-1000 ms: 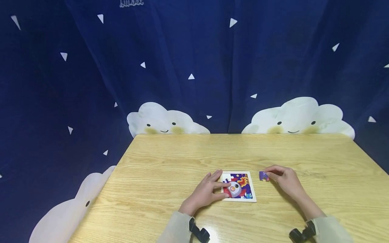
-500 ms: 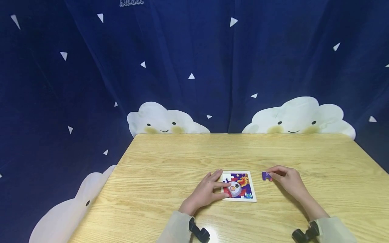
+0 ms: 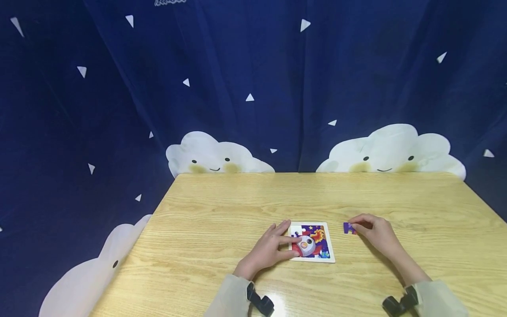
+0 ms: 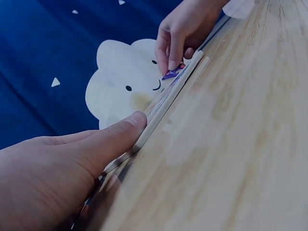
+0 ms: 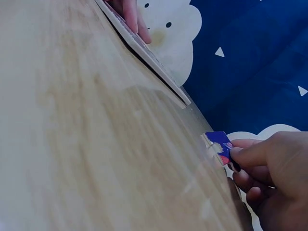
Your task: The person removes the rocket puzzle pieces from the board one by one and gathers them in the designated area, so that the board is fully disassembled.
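Observation:
A small jigsaw puzzle in a white frame (image 3: 331,251) lies on the table, its picture showing a grey-faced bird on purple. A white patch shows at the picture's upper left. My left hand (image 3: 270,247) rests on the left side of the puzzle, fingers spread and straight; in the left wrist view its thumb (image 4: 118,139) lies along the frame's edge. To the right of the frame, my right hand (image 3: 376,234) pinches a purple puzzle piece (image 3: 347,228) between thumb and fingers. The right wrist view shows the puzzle piece (image 5: 219,139) tilted, its notched side facing the frame.
The light wooden table (image 3: 222,207) stretches out on all sides of the puzzle. Behind it hangs a dark blue curtain (image 3: 222,66) with white triangles and smiling clouds. Black wrist devices (image 3: 260,300) sit on both cuffs.
My right hand has moved slightly to the right with the puzzle piece, away from the frame. The left hand has stayed on the puzzle. The head view has shifted slightly.

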`<act>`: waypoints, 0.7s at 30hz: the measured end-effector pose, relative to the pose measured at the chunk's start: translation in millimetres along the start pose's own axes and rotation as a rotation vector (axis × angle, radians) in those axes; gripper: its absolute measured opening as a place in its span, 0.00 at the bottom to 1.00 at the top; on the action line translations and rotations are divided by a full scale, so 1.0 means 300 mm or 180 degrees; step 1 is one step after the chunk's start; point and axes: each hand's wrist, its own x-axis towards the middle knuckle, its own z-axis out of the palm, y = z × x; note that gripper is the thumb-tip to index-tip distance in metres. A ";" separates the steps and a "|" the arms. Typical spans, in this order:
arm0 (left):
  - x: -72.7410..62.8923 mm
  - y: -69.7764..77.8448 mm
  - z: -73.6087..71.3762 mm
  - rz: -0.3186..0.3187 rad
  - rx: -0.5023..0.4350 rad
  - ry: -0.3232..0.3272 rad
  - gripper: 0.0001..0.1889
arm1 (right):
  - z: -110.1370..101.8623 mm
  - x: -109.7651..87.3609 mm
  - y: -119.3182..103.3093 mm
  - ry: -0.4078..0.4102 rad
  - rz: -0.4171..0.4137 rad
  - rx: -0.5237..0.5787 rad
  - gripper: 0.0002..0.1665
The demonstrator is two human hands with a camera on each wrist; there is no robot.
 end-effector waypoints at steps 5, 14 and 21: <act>0.002 0.000 -0.001 -0.0042 -0.0042 -0.0017 0.22 | 0.006 0.003 0.002 0.0083 -0.0096 -0.0052 0.07; 0.003 0.003 -0.004 -0.0090 -0.0063 -0.0027 0.23 | 0.016 0.009 0.002 0.0264 -0.0378 -0.0210 0.08; 0.003 0.005 -0.006 -0.0072 -0.0043 -0.0024 0.23 | 0.026 0.012 0.009 0.0316 -0.0514 -0.0278 0.09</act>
